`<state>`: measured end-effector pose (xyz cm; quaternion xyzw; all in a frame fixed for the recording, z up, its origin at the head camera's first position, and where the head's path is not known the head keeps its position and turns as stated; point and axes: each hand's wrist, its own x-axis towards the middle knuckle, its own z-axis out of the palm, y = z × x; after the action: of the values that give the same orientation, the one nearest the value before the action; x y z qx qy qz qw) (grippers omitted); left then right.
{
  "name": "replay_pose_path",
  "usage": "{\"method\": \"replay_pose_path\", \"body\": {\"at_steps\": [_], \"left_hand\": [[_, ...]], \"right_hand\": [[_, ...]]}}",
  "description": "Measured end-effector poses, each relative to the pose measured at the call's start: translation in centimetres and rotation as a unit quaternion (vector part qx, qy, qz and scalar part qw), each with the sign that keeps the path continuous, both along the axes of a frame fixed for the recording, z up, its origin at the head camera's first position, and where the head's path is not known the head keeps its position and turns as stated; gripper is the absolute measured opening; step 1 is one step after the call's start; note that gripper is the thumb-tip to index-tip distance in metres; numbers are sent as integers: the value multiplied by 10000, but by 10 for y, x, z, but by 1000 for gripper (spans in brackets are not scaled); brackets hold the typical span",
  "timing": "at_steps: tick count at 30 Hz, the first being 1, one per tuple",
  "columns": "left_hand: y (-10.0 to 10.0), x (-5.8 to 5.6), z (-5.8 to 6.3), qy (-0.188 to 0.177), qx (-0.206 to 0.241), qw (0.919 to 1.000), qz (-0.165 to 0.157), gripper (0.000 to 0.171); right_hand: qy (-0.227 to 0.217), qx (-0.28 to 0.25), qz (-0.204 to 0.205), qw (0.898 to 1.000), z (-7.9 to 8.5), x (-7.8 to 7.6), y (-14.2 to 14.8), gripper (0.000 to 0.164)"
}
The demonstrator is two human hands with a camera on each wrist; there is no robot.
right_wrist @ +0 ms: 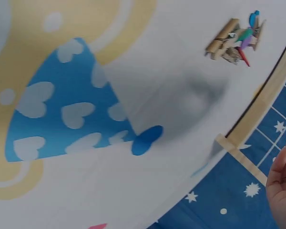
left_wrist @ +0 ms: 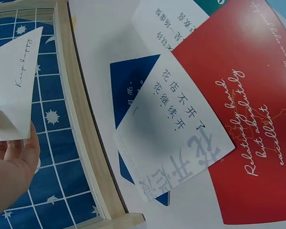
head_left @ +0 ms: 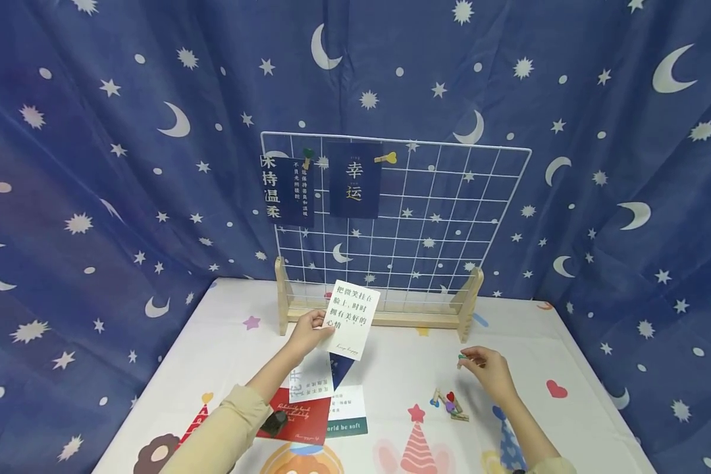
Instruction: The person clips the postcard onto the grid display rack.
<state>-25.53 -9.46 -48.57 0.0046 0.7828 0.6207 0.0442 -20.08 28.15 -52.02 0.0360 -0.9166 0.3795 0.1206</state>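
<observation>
My left hand (head_left: 309, 334) grips a white card (head_left: 355, 313) with black lettering by its left edge, in front of the wire grid. In the left wrist view the same card (left_wrist: 14, 86) shows "Keep happy" on it. My right hand (head_left: 487, 370) pinches a small clothespin (head_left: 461, 361) with a green top above the table's right side. Below and left of it lies a small pile of wooden clothespins (head_left: 450, 405) with coloured hearts. At the right wrist view's edge, only part of my right hand (right_wrist: 283, 186) shows.
A white wire grid (head_left: 432, 217) stands in a wooden base (head_left: 403, 320). Two dark blue cards hang on it, one by a green clip (head_left: 308, 157), one by a yellow clip (head_left: 386, 158). Loose cards, including a red card (left_wrist: 257, 119), overlap on the table beneath my left arm.
</observation>
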Motion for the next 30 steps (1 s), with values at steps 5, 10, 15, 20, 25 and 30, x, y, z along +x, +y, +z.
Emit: {"method": "replay_pose_path", "body": {"at_steps": [5,10,15,20,25,30], "left_hand": [[4,-3,4,-6,-11,10000,-43,23],[9,-6,8,-13,-14,10000,-59,22],[13,-7,15,63,-34,9999,-133,23],[17,-11,25,76,-27,9998,-195,24],[18,-13,33,263,18,9992,-299,18],[21,-10,44,316,34,9990,-319,19]], "right_hand": [[111,-15,43,9999,5,-2,-6,14],[93,-36,153,9998,6,-4,-10,16],[76,-5,148,9999,8,-6,-14,15],[116,-36,233,9997,13,-10,-17,15],[167,-119,255,9995,22,-13,-21,14],[303,-208,351,9987,28,-16,-25,15]]}}
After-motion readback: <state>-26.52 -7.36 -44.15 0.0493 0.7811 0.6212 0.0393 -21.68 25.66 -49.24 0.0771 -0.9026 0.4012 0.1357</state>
